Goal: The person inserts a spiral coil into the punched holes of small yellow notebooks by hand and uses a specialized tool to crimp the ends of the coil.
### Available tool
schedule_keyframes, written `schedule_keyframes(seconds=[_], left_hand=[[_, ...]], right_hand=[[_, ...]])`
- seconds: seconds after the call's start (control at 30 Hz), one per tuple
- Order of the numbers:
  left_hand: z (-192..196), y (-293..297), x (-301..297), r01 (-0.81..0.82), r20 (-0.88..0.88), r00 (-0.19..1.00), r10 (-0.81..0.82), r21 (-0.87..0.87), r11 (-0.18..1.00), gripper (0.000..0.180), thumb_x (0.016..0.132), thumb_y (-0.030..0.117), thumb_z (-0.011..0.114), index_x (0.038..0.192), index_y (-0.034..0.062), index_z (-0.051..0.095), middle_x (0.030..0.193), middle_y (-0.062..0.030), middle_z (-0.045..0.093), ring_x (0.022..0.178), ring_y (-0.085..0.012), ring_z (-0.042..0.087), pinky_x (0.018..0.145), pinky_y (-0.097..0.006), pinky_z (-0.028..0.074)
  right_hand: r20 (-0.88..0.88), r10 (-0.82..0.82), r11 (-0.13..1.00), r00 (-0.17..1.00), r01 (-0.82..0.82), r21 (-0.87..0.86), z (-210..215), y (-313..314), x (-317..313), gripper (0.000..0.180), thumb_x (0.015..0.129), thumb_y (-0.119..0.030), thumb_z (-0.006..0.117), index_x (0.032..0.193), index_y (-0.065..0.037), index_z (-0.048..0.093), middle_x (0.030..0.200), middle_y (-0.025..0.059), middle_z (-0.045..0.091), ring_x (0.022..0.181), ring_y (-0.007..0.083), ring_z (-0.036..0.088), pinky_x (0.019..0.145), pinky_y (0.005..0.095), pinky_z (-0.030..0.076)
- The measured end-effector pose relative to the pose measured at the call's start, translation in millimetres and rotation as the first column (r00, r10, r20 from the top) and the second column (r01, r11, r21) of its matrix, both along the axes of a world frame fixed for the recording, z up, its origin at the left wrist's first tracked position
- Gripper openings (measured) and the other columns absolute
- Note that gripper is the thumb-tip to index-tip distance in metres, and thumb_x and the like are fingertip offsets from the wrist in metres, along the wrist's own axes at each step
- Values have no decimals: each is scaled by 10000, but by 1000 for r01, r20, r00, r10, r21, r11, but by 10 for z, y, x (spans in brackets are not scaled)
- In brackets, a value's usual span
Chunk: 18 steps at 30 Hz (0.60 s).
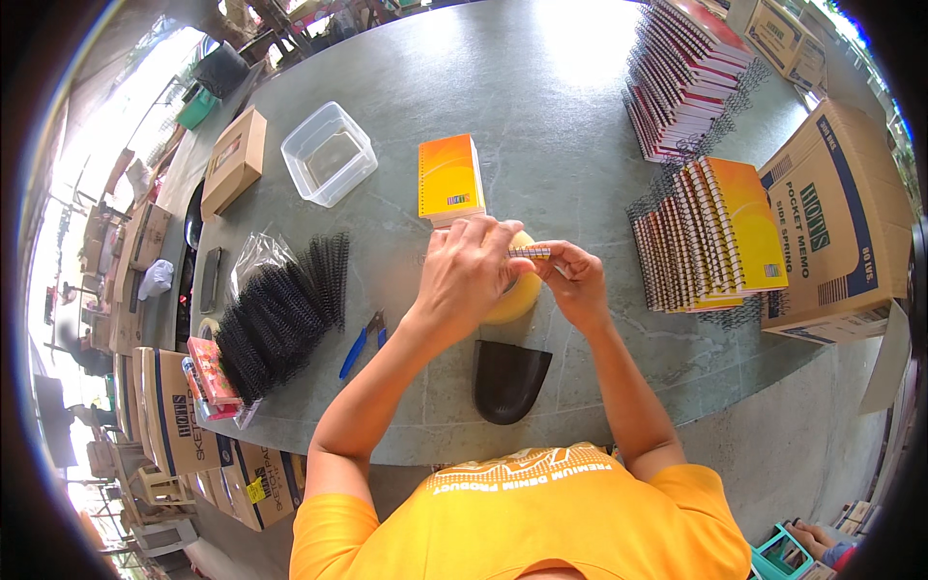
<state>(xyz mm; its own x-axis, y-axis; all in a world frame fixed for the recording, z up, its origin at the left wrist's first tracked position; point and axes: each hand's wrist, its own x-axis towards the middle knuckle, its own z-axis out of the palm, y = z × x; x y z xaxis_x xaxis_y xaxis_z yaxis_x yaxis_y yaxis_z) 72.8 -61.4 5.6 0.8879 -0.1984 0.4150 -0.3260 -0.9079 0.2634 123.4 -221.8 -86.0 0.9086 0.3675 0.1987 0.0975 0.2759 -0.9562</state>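
Both of your hands meet over the middle of a grey-green table (541, 106). Your left hand (466, 274) curls from above over a small yellow notepad (517, 290), and your right hand (577, 282) pinches its near-right end, where a short spiral binding (530, 253) shows between your fingertips. Both hands are clamped on the notepad, close together and almost touching.

The likely slip is at the coil: it looks thin and springy, so an uneven squeeze could bend a loop or let the wire skip a hole. Your left hand also hides most of the pad, so a misaligned page could go unnoticed.

Just beyond your hands lies an orange notepad (450, 178). Near you, a black curved tray (508, 379) sits close to the table edge, right under your wrists, where a dropped forearm could knock it. Blue-handled pliers (362, 343) lie to the left, then a pile of black spiral coils (275, 319) spilling from a clear bag. A clear plastic tub (329, 153) stands far left. On the right, stacks of bound notebooks (715, 237) lean against a cardboard box (846, 213).
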Motion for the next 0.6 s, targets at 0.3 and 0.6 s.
schedule_keyframes(seconds=[0.3,0.6], left_hand=[[-77,-195,104,136,30,991,-133,-170,976,211,774,166,667,921,29,602,922,-142,615,913,-318,586,790,-399,462],[-100,-194,125,214,-5,975,-222,-250,944,200,765,96,640,921,-17,586,896,-192,602,850,-359,590,747,-419,488]], right_hand=[[35,-57,997,998,59,-56,-54,-19,-8,142,816,1,610,952,18,648,888,43,687,838,77,614,758,222,476],[144,-52,985,988,74,-155,-7,-32,-24,178,808,-5,608,983,26,622,849,46,681,829,81,617,746,231,482]])
